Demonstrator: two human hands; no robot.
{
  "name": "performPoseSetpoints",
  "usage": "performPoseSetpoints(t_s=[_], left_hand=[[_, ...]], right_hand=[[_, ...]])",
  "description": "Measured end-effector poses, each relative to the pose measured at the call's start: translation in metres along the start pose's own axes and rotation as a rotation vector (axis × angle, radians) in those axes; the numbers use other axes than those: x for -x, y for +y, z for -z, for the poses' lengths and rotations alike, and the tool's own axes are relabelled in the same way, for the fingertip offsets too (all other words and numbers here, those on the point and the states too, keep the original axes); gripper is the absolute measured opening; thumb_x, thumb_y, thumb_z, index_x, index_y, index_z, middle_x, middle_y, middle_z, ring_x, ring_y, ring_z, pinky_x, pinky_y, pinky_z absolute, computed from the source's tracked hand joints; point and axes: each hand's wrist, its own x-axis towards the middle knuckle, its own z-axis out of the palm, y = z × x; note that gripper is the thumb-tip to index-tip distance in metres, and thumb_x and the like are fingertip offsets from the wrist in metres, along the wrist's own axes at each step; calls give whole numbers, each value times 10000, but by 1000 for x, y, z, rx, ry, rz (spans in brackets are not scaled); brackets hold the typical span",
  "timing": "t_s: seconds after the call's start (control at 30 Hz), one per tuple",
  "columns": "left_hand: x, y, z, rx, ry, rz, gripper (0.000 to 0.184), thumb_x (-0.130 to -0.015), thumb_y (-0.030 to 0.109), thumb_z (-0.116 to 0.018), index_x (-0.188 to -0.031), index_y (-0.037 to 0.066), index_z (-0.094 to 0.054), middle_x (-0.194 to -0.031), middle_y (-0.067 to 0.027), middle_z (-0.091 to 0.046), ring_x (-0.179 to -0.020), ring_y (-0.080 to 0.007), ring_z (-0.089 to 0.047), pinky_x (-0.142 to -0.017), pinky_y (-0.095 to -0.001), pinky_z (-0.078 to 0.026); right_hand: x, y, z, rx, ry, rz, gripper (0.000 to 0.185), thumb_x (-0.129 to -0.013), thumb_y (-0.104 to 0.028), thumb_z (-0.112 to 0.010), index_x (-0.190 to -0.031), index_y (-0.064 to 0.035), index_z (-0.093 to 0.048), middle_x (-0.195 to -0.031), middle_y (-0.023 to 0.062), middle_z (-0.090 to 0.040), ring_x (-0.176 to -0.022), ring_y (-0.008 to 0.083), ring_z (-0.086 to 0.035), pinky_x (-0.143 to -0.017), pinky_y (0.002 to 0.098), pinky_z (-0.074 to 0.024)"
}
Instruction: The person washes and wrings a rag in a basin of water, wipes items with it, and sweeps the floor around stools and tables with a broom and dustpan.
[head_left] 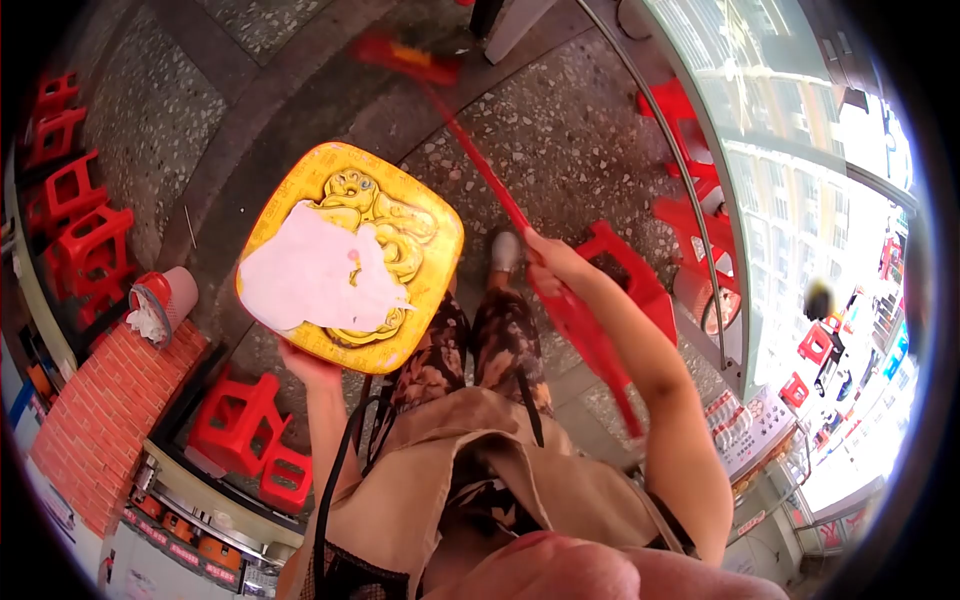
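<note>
we find the left hand (312, 366) at the near left edge of the yellow square piece (437, 225), its fingers hidden beneath; we cannot tell whether they are clamped. the piece lies just beyond that hand, above the floor (150, 120), bearing a raised figure partly covered by a pale pink patch (310, 265). we record the right hand (552, 265) clamped around the red handle (490, 178) of a broom, to the right of the piece. the handle slants toward the far side of the floor, where the broom head (420, 65) is blurred.

about these, we note red stools (95, 243) along the left edge of the floor, a pink bin (180, 295) with crumpled white matter at its mouth, and further red stools (238, 425) nearer the body. a red stool (645, 285) stands beside the right forearm, close to the handle.

a brick-patterned surface (110, 425) bounds the near left corner of the floor; a glass panel (790, 190) bounds its right edge. we observe floor extending between the left row of stools and the yellow piece, and beyond its far edge toward the broom head.
</note>
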Motion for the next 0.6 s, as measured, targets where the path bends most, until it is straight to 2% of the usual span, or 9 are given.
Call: performPoseSetpoints(t_s=[0.07,0.2,0.27,0.33,0.37,0.43,0.5,0.53,0.6], left_hand=[[3,3,-12,-5,7,-4,547,-900,417,-332,-1306,53,-373,-1344,-103,-390,-1230,-277,-377,-1014,-420,-310],[4,1,-9,-40,27,-31,541,-900,413,-336,-1306,57,-375,-1337,-101,-397,-1225,-275,-383,-1010,-420,-314],[1,0,-7,-41,51,-25,539,-899,411,-338,-1305,60,-377,-1335,-99,-401,-1222,-272,-387,-1008,-420,-318],[-3,-2,-2,-45,51,-25,538,-899,411,-338,-1304,61,-379,-1336,-98,-401,-1223,-272,-388,-1010,-420,-318],[-3,-3,0,-47,49,-26,536,-899,411,-337,-1303,62,-381,-1337,-97,-401,-1224,-272,-388,-1011,-419,-318],[-1,-5,-2,-38,54,-19,538,-898,413,-336,-1304,62,-381,-1339,-98,-400,-1226,-273,-386,-1013,-419,-318],[-1,-4,-1,-34,62,-15,539,-897,414,-336,-1304,63,-382,-1341,-98,-399,-1229,-275,-385,-1015,-420,-318],[-1,-2,5,-30,43,-8,542,-896,414,-336,-1304,61,-381,-1342,-99,-399,-1231,-276,-383,-1016,-422,-318],[-8,-1,5,-22,3,-1,544,-895,414,-336,-1305,60,-380,-1343,-100,-399,-1233,-277,-381,-1018,-424,-318]], right_hand=[[49,9,11,68,-43,-58,471,-905,-499,-415,-642,-111,-362,-446,-2,-304,-321,120,-309,-320,277,-248],[95,29,-13,212,140,-37,517,-911,-524,-363,-628,-95,-416,-448,-1,-326,-336,126,-339,-342,269,-276],[69,41,-7,464,414,288,523,-913,-506,-362,-673,-57,-480,-468,16,-369,-370,144,-399,-357,285,-317],[3,41,21,692,534,480,492,-909,-481,-386,-767,-27,-511,-491,21,-394,-410,160,-439,-378,319,-357],[-13,18,17,554,489,389,493,-903,-484,-398,-799,-14,-505,-490,33,-412,-385,182,-436,-379,364,-371],[-39,6,13,401,360,334,490,-900,-500,-396,-743,-44,-482,-475,26,-387,-334,168,-372,-341,355,-332],[-36,11,0,39,75,-15,473,-899,-509,-397,-681,-91,-431,-455,6,-332,-301,137,-298,-303,312,-269],[-17,15,3,-32,-40,-91,491,-889,-556,-382,-654,-125,-379,-443,-16,-275,-306,114,-262,-297,274,-224],[21,34,25,18,-191,-186,516,-874,-600,-358,-675,-125,-384,-434,-17,-260,-304,122,-262,-297,275,-219]])
